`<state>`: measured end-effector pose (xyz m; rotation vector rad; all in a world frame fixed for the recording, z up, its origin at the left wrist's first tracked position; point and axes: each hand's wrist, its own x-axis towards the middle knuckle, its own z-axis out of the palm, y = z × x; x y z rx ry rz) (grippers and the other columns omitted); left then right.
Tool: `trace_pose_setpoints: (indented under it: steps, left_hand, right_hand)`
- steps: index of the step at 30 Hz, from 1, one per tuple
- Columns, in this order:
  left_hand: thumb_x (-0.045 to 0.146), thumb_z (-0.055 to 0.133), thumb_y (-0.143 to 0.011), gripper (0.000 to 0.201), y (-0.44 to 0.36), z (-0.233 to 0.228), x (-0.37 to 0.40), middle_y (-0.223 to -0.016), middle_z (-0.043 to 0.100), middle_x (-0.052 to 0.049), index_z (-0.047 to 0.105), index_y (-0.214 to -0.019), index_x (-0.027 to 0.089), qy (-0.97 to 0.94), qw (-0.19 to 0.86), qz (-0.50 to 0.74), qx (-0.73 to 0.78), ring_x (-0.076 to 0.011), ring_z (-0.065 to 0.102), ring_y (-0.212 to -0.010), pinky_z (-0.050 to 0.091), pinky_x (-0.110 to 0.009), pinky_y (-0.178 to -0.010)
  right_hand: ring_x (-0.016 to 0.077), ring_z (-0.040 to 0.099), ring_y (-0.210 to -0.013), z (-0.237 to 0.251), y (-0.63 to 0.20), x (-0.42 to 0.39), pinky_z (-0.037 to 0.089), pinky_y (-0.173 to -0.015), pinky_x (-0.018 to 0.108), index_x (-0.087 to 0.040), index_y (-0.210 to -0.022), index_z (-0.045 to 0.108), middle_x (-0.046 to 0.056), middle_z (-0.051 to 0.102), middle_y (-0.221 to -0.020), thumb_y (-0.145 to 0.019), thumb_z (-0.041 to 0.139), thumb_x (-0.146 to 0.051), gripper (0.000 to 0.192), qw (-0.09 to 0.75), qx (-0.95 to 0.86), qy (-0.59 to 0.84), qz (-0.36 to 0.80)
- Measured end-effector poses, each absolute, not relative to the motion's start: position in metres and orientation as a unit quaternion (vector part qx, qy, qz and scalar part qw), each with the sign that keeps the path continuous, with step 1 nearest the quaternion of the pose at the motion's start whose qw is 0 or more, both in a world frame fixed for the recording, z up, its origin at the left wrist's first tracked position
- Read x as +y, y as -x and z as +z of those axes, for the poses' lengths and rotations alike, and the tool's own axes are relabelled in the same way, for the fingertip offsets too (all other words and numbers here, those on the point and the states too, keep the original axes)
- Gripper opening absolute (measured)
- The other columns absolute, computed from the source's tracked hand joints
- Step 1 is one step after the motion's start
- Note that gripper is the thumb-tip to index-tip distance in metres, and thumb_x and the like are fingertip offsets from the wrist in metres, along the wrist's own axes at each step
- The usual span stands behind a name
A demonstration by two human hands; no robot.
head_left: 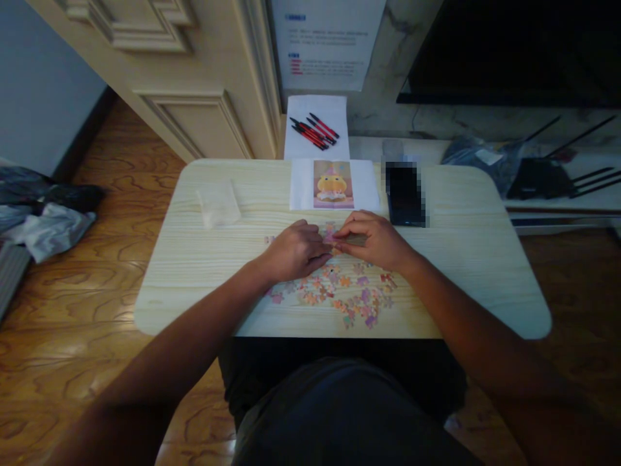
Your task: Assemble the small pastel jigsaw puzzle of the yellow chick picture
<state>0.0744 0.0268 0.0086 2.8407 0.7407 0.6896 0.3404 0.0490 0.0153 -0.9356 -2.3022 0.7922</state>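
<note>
Head view, landmark: pale wooden table (460,259), seen from above.
Left hand (294,251): rests palm down at the table's middle, fingers curled, tips meeting a small puzzle piece (331,241).
Right hand (371,239): lies just beside the left hand, fingers bent inward toward the same piece; which hand actually pinches it cannot be told, as the spot is dim and small.
Loose puzzle pieces (339,294): scattered on the table's near half, below both hands.
Reference picture (332,184): at the table's far edge, showing a yellow figure.
Phone (404,194): right of the picture.
Clear bag (218,204): far left part.
Red pens (315,131): beyond the table's far edge, on white paper.
</note>
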Motion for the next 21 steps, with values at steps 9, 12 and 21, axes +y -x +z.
trace_pose_setpoints:
  steps: [9,12,21]
  left_hand:
    - [0.027,0.061,-0.111,0.028,-0.0751,0.0086,0.0276,-0.080,0.077,-0.007,0.084,-0.097,0.020,-0.935,0.083,0.234,0.253,-0.0217,0.067,-0.077,0.048,-0.039,-0.075]
    - [0.025,0.060,-0.111,0.029,-0.0754,0.0089,0.0281,-0.079,0.074,-0.007,0.084,-0.096,0.019,-0.932,0.095,0.236,0.257,-0.0213,0.067,-0.077,0.049,-0.039,-0.076]
    - [0.028,0.068,-0.106,0.020,-0.0735,0.0142,0.0288,-0.097,0.074,-0.010,0.084,-0.113,0.018,-0.874,0.175,0.317,0.324,-0.0241,0.068,-0.094,0.058,-0.040,-0.085]
  right_hand:
    - [0.0228,0.072,-0.093,0.0152,-0.3381,0.0483,0.055,-0.087,0.039,-0.024,-0.101,0.084,0.004,0.077,-0.097,-0.100,0.086,-0.032,0.008,0.271,-0.848,0.351,0.291]
    - [0.0229,0.072,-0.093,0.0145,-0.3380,0.0489,0.056,-0.087,0.039,-0.025,-0.100,0.084,0.004,0.078,-0.097,-0.098,0.086,-0.031,0.006,0.268,-0.847,0.352,0.295]
    - [0.0221,0.071,-0.089,0.0176,-0.3383,0.0493,0.057,-0.083,0.038,-0.025,-0.100,0.084,0.004,0.077,-0.094,-0.102,0.082,-0.038,0.013,0.277,-0.834,0.356,0.318]
